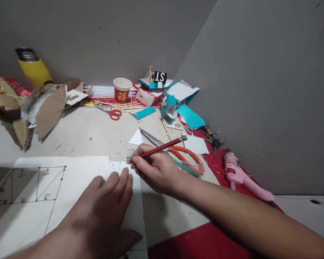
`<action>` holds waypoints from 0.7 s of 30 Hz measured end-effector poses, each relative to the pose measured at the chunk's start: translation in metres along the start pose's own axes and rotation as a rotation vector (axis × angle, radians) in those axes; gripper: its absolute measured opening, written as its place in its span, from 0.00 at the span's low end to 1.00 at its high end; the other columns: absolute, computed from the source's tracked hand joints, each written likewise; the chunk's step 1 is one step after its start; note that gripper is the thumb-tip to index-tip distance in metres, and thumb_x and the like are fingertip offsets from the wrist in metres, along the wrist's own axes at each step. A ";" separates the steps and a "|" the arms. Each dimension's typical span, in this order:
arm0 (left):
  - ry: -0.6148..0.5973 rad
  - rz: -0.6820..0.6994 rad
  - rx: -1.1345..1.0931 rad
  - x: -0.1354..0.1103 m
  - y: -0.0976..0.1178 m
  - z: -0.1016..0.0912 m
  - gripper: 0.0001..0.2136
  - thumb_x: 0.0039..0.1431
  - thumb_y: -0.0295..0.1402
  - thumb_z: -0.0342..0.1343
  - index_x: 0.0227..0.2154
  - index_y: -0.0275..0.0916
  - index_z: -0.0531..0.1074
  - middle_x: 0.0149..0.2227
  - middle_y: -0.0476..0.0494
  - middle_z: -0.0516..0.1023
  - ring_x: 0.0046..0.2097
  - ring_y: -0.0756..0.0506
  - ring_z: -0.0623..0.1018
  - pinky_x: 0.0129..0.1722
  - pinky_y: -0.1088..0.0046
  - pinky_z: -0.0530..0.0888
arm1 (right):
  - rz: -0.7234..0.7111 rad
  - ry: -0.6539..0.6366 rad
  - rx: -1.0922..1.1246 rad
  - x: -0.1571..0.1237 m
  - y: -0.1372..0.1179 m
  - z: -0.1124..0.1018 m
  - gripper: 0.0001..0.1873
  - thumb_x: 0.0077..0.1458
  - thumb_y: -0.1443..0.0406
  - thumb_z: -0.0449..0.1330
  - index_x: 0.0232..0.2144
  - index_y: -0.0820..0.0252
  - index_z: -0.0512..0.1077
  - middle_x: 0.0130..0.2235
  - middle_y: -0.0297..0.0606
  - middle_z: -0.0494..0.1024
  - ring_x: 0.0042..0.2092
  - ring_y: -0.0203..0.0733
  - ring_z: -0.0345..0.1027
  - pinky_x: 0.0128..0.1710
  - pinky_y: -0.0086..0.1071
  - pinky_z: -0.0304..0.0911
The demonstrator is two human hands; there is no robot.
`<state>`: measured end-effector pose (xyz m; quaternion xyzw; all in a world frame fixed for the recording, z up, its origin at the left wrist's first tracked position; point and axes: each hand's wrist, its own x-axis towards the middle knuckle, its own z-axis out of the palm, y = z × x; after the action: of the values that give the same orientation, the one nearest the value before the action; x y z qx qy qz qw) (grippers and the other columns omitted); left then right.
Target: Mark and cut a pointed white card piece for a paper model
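Left hand [106, 201], thumb spread, covers white paper [136, 184] near edge; right hand [155, 165] pinches pencil [160, 148].

Head camera, sole view: looks forward and down across the counter [78, 136] from the wearer's position. Close range; left hand [105, 205] and right hand [158, 167] near, lower centre, grey wall [102, 36] behind.

Craft corner, grey walls [102, 39], pink glue gun [239, 176], orange-handled scissors [151, 137], cut cardboard [51, 113], thin sticks [124, 107]
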<state>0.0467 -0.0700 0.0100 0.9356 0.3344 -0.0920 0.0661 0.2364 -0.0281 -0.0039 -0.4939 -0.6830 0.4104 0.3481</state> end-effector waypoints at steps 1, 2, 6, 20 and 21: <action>0.011 0.004 0.000 0.000 0.000 0.001 0.41 0.59 0.58 0.48 0.64 0.27 0.60 0.64 0.24 0.65 0.58 0.28 0.70 0.48 0.48 0.73 | -0.011 -0.001 -0.010 0.000 0.000 0.000 0.09 0.61 0.65 0.54 0.28 0.58 0.67 0.26 0.31 0.70 0.28 0.35 0.64 0.28 0.30 0.60; 0.019 0.007 0.002 0.000 0.000 0.001 0.41 0.59 0.58 0.48 0.64 0.27 0.60 0.64 0.24 0.65 0.58 0.28 0.70 0.49 0.47 0.73 | -0.027 0.000 -0.024 0.000 0.001 0.000 0.09 0.61 0.65 0.54 0.28 0.58 0.67 0.26 0.31 0.70 0.28 0.35 0.64 0.29 0.30 0.61; 0.035 0.013 0.033 0.002 0.001 0.005 0.41 0.59 0.58 0.47 0.64 0.26 0.60 0.64 0.24 0.65 0.58 0.28 0.70 0.46 0.48 0.73 | -0.085 0.009 -0.101 0.001 0.000 -0.001 0.09 0.61 0.66 0.53 0.27 0.58 0.67 0.27 0.32 0.69 0.30 0.36 0.64 0.32 0.31 0.61; 0.046 0.004 0.037 0.002 0.001 0.006 0.41 0.59 0.59 0.44 0.64 0.28 0.60 0.65 0.26 0.64 0.59 0.29 0.69 0.48 0.50 0.72 | -0.091 -0.007 -0.085 0.001 0.000 -0.001 0.10 0.60 0.67 0.54 0.26 0.59 0.67 0.26 0.31 0.69 0.30 0.36 0.63 0.32 0.31 0.60; 0.039 0.004 0.033 0.002 0.001 0.005 0.41 0.59 0.59 0.44 0.64 0.28 0.60 0.65 0.26 0.64 0.59 0.29 0.68 0.48 0.50 0.72 | -0.084 -0.009 -0.079 0.001 -0.001 -0.001 0.10 0.60 0.67 0.54 0.26 0.59 0.67 0.26 0.30 0.69 0.29 0.35 0.63 0.32 0.31 0.60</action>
<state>0.0480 -0.0701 0.0048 0.9388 0.3323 -0.0793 0.0443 0.2372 -0.0272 -0.0027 -0.4763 -0.7202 0.3706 0.3422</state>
